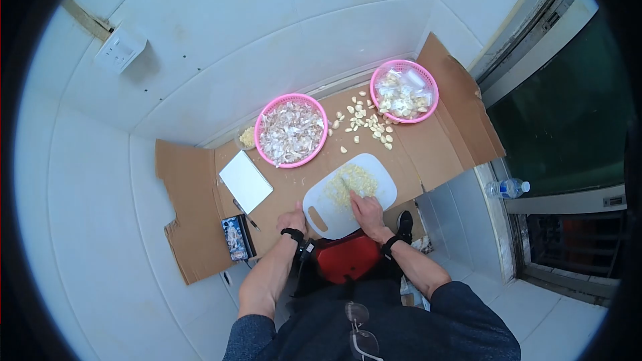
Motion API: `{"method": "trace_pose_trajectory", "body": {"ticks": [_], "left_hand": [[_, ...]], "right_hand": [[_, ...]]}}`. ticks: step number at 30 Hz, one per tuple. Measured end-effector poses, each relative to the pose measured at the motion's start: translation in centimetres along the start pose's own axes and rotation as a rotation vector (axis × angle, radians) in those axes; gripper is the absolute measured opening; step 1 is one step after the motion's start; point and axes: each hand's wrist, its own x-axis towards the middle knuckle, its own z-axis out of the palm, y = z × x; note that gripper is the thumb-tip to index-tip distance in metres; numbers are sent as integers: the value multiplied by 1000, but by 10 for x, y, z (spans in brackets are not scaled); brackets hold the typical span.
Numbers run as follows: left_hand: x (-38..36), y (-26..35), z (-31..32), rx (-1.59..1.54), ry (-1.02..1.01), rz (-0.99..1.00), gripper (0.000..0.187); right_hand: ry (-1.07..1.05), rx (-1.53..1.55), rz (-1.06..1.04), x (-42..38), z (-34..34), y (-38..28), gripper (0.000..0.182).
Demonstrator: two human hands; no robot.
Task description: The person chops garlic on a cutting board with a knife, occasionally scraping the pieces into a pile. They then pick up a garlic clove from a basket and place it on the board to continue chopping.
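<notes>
A white cutting board [321,202] with an oblong handle hole lies at the front edge of the cardboard-covered surface. Chopped pale garlic [359,179] is spread over its upper part. My right hand [367,214] is closed at the right side of the board, over the garlic's lower edge; a thin, hard-to-see object, perhaps a knife, extends up and left from it. At the board's left edge, my left hand [292,219] rests on the cardboard with its fingers largely bunched, and what they touch is unclear. Whole garlic cloves [374,124] lie scattered beyond the board.
A pink basket [325,135] holds papery peels; another pink basket [436,93] holds cloves and plastic packets. At left are a small container of chopped garlic [247,137], a notebook [246,182], a pen [251,221] and a phone [235,238]. A bottle [509,188] stands right.
</notes>
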Motion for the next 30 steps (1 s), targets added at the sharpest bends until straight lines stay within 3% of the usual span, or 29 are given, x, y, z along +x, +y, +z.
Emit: {"method": "trace_pose_trajectory", "body": {"ticks": [1, 3, 4, 9, 15, 24, 30], "left_hand": [[-1, -3, 3, -2, 2, 0, 82], [-7, -1, 7, 49, 253, 92, 78], [-6, 1, 5, 50, 255, 101, 78], [-10, 7, -10, -143, -31, -49, 90], [-7, 5, -12, -85, -22, -59, 90], [-31, 17, -19, -61, 70, -32, 88], [-17, 6, -13, -95, -2, 7, 88]], "right_hand": [[-1, -13, -1, 0, 1, 0, 33], [13, -30, -6, 6, -1, 1, 33], [-9, -39, -5, 6, -4, 0, 34], [56, -6, -5, 13, -12, 2, 34], [22, -34, 31, 8, 0, 16, 36], [129, -75, 54, 17, -9, 11, 35], [171, -73, 102, 5, 8, 29, 32]]}}
